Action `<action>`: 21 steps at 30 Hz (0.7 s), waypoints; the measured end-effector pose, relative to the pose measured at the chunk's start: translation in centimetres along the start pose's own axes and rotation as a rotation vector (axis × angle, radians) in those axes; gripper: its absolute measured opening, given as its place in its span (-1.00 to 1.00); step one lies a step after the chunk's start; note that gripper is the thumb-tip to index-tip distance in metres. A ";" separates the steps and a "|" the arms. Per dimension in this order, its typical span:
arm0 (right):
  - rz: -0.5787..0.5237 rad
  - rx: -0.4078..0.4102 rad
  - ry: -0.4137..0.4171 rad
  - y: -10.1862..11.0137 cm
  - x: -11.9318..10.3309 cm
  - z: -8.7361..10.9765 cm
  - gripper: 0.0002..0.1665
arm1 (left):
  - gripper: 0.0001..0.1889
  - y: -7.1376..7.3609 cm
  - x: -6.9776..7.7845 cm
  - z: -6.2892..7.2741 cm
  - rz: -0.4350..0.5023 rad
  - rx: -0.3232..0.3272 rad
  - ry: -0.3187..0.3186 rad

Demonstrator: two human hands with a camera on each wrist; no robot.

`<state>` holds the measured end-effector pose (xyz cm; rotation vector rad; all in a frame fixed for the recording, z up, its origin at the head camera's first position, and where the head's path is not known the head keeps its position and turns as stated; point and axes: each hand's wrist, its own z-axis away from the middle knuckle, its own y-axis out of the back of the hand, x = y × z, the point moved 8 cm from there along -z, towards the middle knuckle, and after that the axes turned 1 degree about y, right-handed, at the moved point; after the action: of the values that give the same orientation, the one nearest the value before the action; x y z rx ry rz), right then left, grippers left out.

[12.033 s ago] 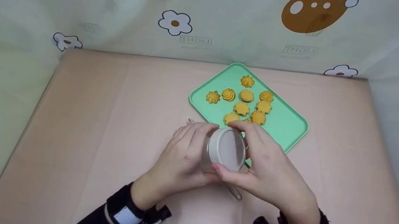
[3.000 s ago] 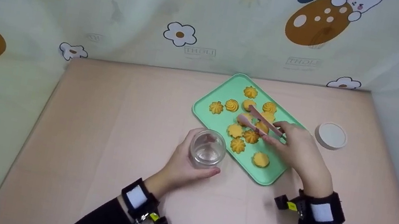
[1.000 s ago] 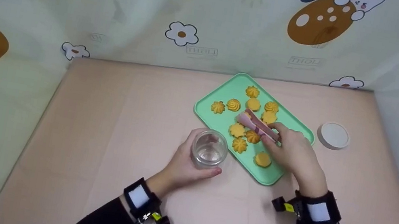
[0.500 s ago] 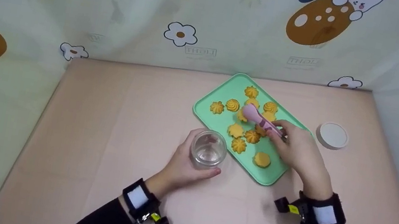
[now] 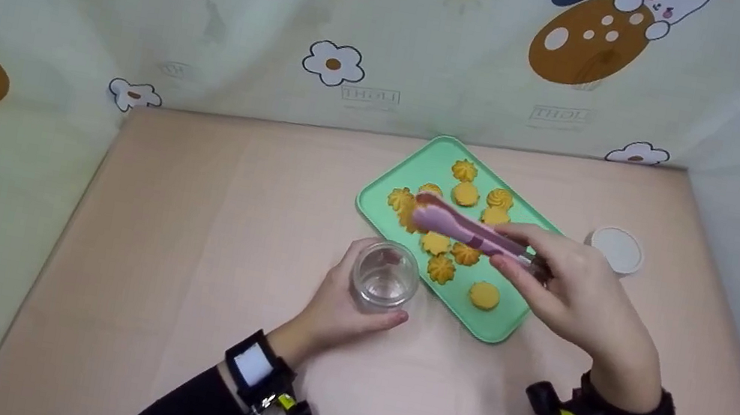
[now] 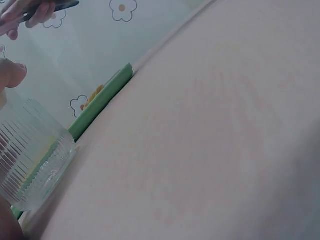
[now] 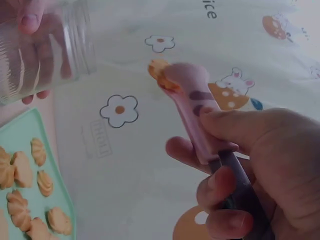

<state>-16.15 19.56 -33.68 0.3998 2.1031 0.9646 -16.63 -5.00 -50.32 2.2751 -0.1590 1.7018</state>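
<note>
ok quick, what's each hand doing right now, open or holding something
Left hand: holding the round, clear, glassy jar.
Right hand: closed on pink-tipped tongs with a dark handle, gripping a golden ridged cookie.

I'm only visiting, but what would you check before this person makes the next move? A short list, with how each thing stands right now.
1. Cookie gripped by the tongs: ok, it sits between their tips.
2. Tongs held: ok, the right hand grips them.
3. Jar held: ok, the left hand is curled around it.
4. Jar open, with room: ok, no cookie shows inside, and the lid lies right of the tray.
5. Cookie over the jar's mouth: not ok, it is off to the side.
6. Grip on the cookie firm enough: cannot tell.
</note>
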 end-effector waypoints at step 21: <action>0.192 -0.179 0.095 -3.0 -3.3 0.3 -0.68 | 0.02 -0.1 0.0 0.0 -0.006 -0.012 -0.012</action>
<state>-13.69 15.90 -34.39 0.4782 2.0684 1.2954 -16.58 -4.92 -50.34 2.2753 -0.1644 1.6794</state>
